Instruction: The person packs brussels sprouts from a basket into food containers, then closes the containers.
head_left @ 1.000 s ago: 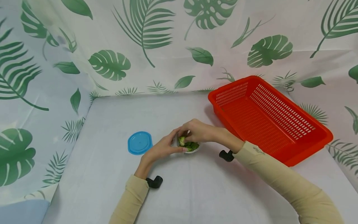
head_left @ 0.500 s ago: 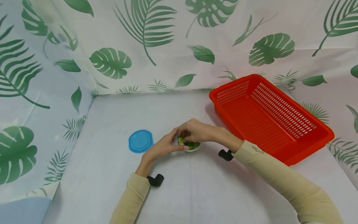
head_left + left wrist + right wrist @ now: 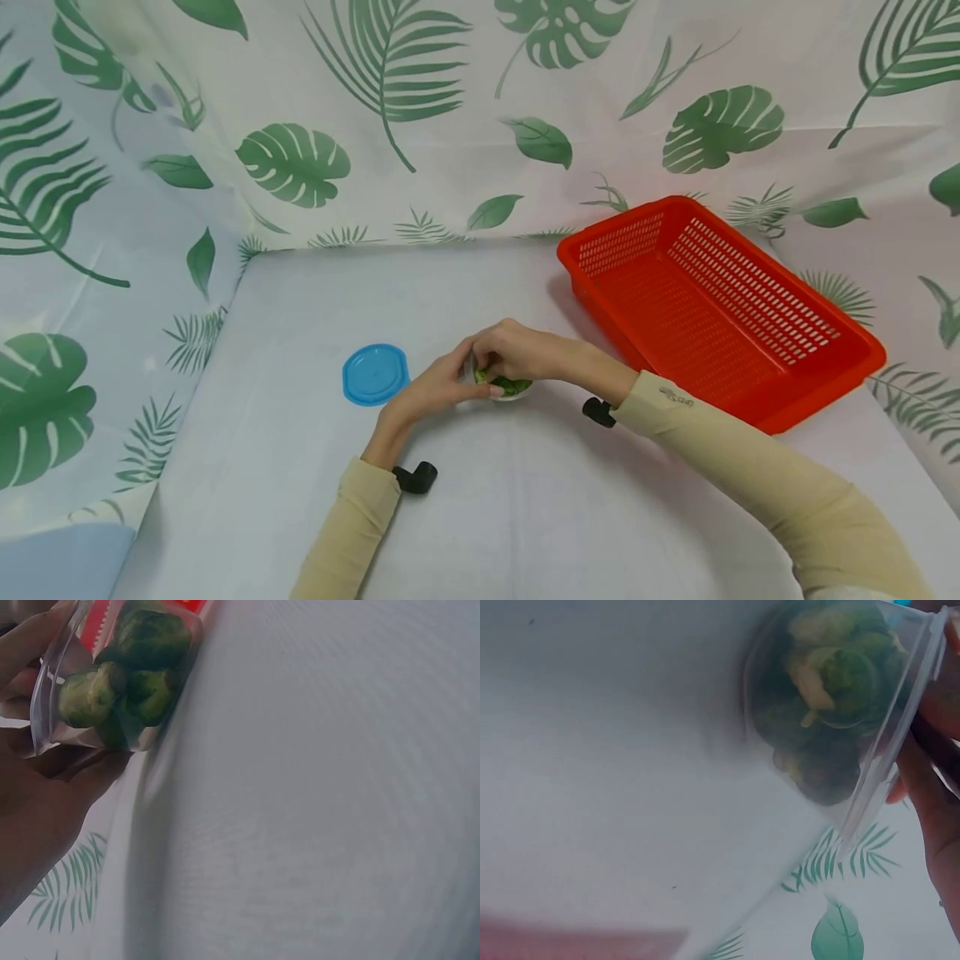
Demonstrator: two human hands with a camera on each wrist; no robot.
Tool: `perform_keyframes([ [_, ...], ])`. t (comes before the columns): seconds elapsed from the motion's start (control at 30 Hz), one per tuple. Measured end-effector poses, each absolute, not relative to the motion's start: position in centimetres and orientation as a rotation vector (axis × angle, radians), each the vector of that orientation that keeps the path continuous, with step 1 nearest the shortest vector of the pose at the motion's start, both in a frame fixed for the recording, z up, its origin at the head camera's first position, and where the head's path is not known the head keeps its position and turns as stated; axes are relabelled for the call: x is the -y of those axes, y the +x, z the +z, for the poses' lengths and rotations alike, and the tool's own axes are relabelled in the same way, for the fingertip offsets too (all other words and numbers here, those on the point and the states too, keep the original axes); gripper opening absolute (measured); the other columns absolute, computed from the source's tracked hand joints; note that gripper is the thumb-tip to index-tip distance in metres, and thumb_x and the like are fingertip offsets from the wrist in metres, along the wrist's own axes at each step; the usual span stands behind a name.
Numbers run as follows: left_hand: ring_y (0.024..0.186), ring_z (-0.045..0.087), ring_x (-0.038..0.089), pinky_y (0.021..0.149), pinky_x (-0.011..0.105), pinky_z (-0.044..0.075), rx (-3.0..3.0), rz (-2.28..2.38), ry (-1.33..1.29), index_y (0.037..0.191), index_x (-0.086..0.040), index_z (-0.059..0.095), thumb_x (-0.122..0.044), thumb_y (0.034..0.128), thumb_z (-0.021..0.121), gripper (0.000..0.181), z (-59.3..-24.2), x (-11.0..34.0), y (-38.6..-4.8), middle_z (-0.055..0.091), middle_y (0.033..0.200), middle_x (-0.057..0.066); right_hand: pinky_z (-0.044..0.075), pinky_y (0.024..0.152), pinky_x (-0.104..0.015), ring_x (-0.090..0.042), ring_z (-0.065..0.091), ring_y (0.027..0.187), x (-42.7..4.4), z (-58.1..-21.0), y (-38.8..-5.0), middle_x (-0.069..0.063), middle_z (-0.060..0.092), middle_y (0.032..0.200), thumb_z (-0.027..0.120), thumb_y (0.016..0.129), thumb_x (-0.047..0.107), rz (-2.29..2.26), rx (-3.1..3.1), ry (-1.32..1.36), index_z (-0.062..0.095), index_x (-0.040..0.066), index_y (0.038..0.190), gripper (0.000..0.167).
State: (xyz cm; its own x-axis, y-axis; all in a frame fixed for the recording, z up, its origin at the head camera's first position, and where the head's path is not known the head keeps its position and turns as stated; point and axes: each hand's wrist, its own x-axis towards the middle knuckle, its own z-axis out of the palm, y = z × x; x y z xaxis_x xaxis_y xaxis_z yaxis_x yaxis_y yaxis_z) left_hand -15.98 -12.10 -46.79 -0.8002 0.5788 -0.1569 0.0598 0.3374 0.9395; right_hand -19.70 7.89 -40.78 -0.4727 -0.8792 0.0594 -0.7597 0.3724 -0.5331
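Note:
My left hand (image 3: 433,392) grips a small clear plastic tub (image 3: 870,780) that stands on the white table, its thumb along the near side of the rim. Through the tub's wall, in the left wrist view, several green vegetable pieces with pale cut stalks show; they look like broccoli florets (image 3: 88,696). From above, my right hand (image 3: 519,348) reaches over the rim with its fingers curled down into the tub, pinching a light green broccoli floret (image 3: 481,377). Its fingertips are partly hidden behind the hand. A blue lid (image 3: 375,375) lies flat to the left of the tub.
A large red perforated basket (image 3: 603,312) stands at the right, close behind my right forearm, with nothing seen inside. Leaf-patterned sheeting (image 3: 442,183) rises at the back and sides of the table. Black wrist cameras (image 3: 416,477) jut from both wrists.
The right hand's fingers have sunk slightly deeper into the tub, and the pale floret under them shows less. The left hand keeps its grip. The lid and basket have stayed put.

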Motion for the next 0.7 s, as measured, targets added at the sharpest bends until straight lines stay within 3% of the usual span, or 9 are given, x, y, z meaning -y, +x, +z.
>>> perform_keyframes([
  [0.47, 0.147, 0.041, 0.020, 0.121, 0.049, 0.034, -2.133, 1.475, 0.603, 0.163, -0.024, 0.026, -0.036, 0.0932, 0.078, 0.088, -46.1, 11.7, -16.5, 0.039, 0.163, 0.001, 0.061, 0.082, -0.024, -0.016, 0.071, 0.083, -8.6, -40.5, -20.3, -0.004, 0.075, 0.087, 0.083, 0.084, 0.001, -0.653, -2.416, -1.513, 0.079, 0.003, 0.088, 0.006],
  [0.7, 0.156, 0.027, 0.022, 0.123, 0.056, 0.028, -2.170, 1.381, 0.493, 0.165, -0.035, 0.021, -0.047, 0.0891, 0.079, 0.096, -46.1, 11.8, -16.0, 0.030, 0.168, -0.004, 0.060, 0.087, -0.026, -0.016, 0.074, 0.094, -9.2, -39.7, -20.0, -0.005, 0.079, 0.101, 0.079, 0.090, 0.004, -0.633, -2.345, -1.431, 0.080, 0.003, 0.106, 0.016],
])
